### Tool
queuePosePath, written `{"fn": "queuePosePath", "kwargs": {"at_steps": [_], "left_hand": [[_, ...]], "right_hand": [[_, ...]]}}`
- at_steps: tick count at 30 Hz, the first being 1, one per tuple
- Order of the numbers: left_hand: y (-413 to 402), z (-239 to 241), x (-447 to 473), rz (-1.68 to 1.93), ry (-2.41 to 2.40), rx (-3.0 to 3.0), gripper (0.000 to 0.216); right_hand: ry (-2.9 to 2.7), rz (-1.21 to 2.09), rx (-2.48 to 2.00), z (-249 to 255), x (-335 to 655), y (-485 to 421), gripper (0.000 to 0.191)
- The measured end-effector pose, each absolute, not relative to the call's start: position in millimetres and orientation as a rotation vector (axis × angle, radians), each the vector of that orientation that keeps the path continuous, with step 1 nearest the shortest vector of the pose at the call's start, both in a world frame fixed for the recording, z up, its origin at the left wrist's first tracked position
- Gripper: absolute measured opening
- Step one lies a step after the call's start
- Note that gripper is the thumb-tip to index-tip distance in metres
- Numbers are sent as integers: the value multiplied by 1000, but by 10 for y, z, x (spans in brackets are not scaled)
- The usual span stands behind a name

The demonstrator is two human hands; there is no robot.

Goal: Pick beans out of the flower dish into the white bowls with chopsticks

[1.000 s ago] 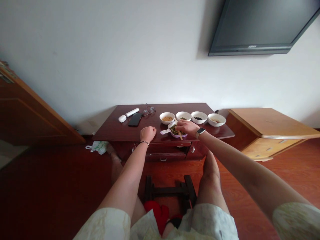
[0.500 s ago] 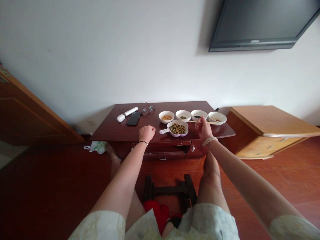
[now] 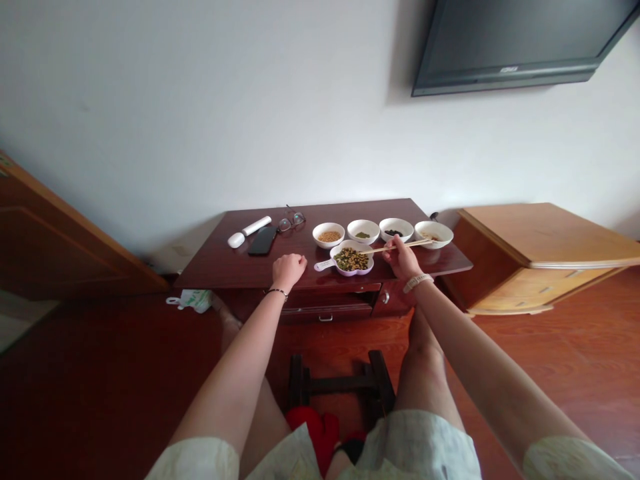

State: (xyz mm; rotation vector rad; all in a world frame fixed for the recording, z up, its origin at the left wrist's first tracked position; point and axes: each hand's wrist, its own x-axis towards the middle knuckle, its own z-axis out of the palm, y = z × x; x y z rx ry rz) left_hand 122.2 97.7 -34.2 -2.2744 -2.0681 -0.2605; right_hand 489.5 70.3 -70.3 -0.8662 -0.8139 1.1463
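My right hand (image 3: 401,259) is closed on a pair of chopsticks (image 3: 383,250). Their left tips reach the right part of a flower-shaped bowl (image 3: 371,265) with a short handle, which holds mixed yellow, green and dark beans (image 3: 351,259). Whether the tips pinch a bean is too small to tell. My left hand (image 3: 290,270) rests as a loose fist at the table's front edge, left of the bowl's handle. Behind stand white bowls: one with yellow beans (image 3: 329,237), one with green beans (image 3: 363,235), one with black beans (image 3: 393,233), and one with reddish pieces (image 3: 433,237).
On the dark red table (image 3: 235,267) lie a black phone (image 3: 263,241), glasses (image 3: 292,222) and a white wand-like device (image 3: 250,231). A wooden cabinet (image 3: 545,233) stands to the right, with a wall-mounted television (image 3: 510,47) above. A plastic bag (image 3: 195,300) sits left below.
My right hand has shifted slightly left, and the chopsticks have tilted, their left tips now lower over the flower-shaped bowl. My left hand stays a fist; the whole view has shifted a little.
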Motion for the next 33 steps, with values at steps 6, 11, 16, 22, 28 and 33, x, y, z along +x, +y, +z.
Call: {"fn": "queuePosePath", "kwargs": {"at_steps": [6, 11, 16, 22, 28, 33], "left_hand": [[970, -363, 1206, -258, -2056, -2278, 53], [981, -364, 1214, -252, -2051, -2279, 54], [986, -369, 1215, -248, -2049, -2275, 54], [981, -368, 1215, -245, -2046, -2278, 54], [971, -359, 1206, -253, -2036, -2291, 54], [970, -352, 1204, -254, -2033, -2298, 54]], "right_hand": [[-812, 1197, -846, -703, 4926, 664, 47], [-818, 1177, -862, -727, 4911, 669, 51], [-861, 1123, -907, -764, 4870, 671, 48], [-913, 1075, -966, -768, 4850, 667, 51], [-931, 1033, -976, -764, 4835, 668, 51], [-918, 1028, -967, -763, 4832, 676, 52]]}}
